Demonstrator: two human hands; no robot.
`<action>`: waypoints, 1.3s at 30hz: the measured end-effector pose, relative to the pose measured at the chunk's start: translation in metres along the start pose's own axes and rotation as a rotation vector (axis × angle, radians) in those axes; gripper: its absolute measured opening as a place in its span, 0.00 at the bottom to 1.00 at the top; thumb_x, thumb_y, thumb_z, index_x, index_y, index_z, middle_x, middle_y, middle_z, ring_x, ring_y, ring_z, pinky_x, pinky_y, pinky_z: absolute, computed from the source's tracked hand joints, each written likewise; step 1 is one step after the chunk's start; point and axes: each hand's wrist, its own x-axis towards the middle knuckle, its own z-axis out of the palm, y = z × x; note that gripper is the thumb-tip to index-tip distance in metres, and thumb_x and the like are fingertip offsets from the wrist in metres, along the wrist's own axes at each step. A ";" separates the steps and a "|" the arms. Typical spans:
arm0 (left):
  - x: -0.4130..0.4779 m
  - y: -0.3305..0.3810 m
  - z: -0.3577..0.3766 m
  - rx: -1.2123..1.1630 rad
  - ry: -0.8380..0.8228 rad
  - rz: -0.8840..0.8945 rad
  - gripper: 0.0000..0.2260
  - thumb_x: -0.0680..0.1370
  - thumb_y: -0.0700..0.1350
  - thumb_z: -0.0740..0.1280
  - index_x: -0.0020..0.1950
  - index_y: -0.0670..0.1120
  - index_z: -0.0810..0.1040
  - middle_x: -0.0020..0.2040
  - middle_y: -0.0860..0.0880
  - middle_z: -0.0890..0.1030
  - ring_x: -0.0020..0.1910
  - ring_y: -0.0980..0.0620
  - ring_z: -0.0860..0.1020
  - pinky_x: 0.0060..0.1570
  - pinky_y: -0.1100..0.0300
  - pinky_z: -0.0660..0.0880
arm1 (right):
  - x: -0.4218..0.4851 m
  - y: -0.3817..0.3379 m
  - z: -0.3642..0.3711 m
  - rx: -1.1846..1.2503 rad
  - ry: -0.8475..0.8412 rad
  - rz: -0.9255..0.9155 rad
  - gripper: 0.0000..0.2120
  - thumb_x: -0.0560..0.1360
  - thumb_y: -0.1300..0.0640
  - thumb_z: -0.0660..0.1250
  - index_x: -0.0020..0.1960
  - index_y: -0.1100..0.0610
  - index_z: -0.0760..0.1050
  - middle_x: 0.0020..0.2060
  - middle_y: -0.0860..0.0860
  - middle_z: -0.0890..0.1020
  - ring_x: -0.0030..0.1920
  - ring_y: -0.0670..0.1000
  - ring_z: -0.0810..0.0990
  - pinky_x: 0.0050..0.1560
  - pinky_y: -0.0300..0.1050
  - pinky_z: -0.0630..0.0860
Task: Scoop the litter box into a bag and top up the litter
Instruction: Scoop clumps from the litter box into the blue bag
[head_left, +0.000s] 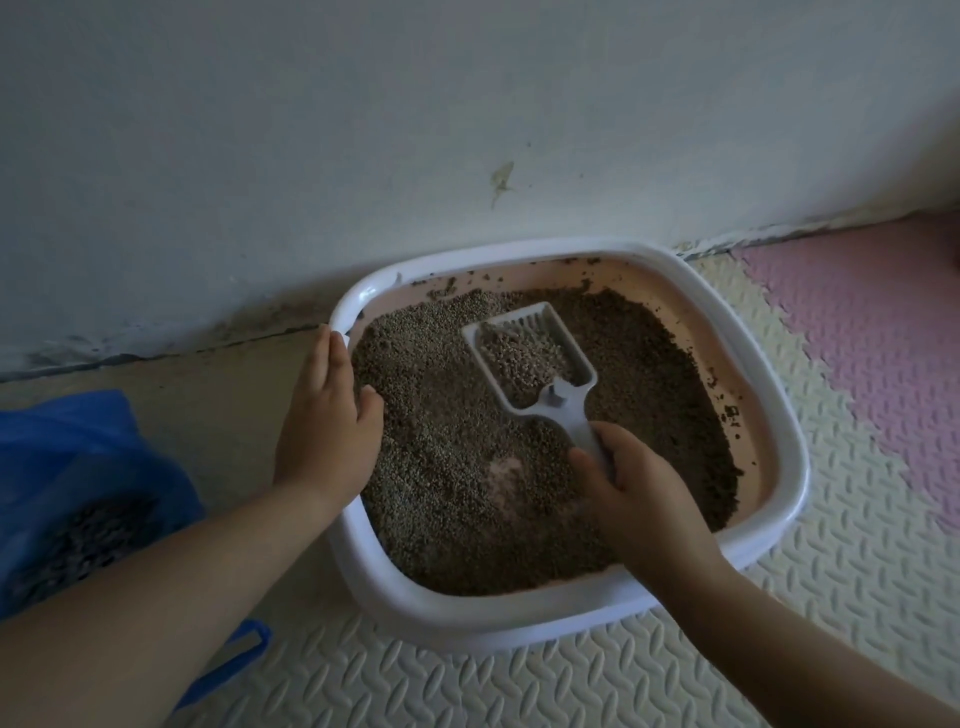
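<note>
A white-rimmed, pink-walled litter box sits against the wall, filled with brown litter. My right hand grips the handle of a white slotted scoop, which is held over the litter and carries a pile of pellets. My left hand rests flat on the box's left rim, thumb reaching inside over the litter. A bare pink patch of the box floor shows near the middle. At the far left a blue plastic bag lies open with dark litter inside.
The white wall stands directly behind the box. The floor is covered with cream foam mats, with a pink mat to the right. A blue bag handle lies on the mat at the lower left.
</note>
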 end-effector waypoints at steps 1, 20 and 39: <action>0.000 0.000 0.000 -0.003 0.001 0.004 0.26 0.82 0.49 0.51 0.79 0.47 0.46 0.78 0.55 0.42 0.77 0.55 0.46 0.71 0.57 0.53 | -0.001 0.000 -0.001 -0.015 -0.010 -0.018 0.03 0.79 0.50 0.61 0.51 0.45 0.73 0.30 0.49 0.76 0.29 0.45 0.74 0.30 0.46 0.70; 0.001 -0.001 0.000 0.029 0.004 0.011 0.27 0.82 0.48 0.53 0.78 0.46 0.46 0.78 0.54 0.42 0.77 0.54 0.46 0.71 0.57 0.53 | -0.012 0.004 -0.009 0.003 0.020 -0.011 0.03 0.79 0.51 0.62 0.52 0.43 0.72 0.34 0.48 0.81 0.32 0.44 0.78 0.33 0.44 0.74; -0.001 -0.002 -0.001 0.040 0.013 0.016 0.28 0.81 0.49 0.55 0.79 0.46 0.47 0.78 0.56 0.41 0.77 0.53 0.48 0.71 0.54 0.57 | -0.006 0.003 -0.010 -0.025 -0.005 0.062 0.05 0.79 0.51 0.62 0.54 0.45 0.72 0.33 0.45 0.80 0.34 0.36 0.77 0.30 0.38 0.67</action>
